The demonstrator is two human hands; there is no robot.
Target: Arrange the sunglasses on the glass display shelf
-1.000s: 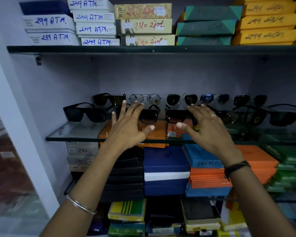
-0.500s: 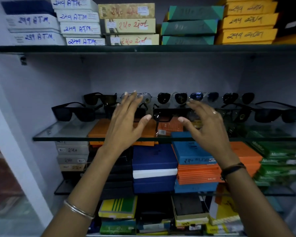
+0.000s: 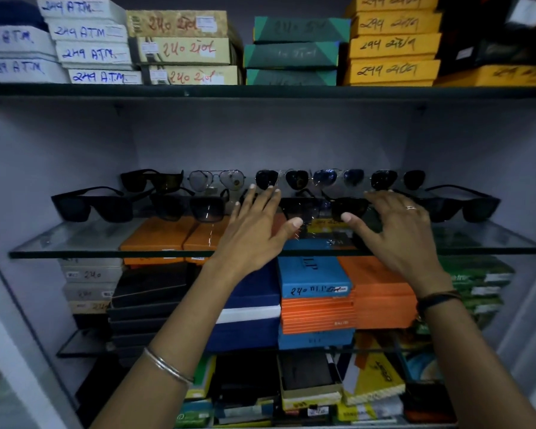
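Two rows dark plastic and metal sunglasses (image 3: 92, 207) already lined along clear glass shelf (image 3: 75, 239). Left hand (image 3: 254, 233), right hand (image 3: 396, 230) fingers spread, empty, flanking mid-front black pair (image 3: 325, 209); likely only straightening left.

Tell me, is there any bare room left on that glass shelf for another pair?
Bare glass shelf shows at the front left corner, ahead of the black sunglasses, and at the front right corner. The middle is crowded: two rows of sunglasses and both hands.
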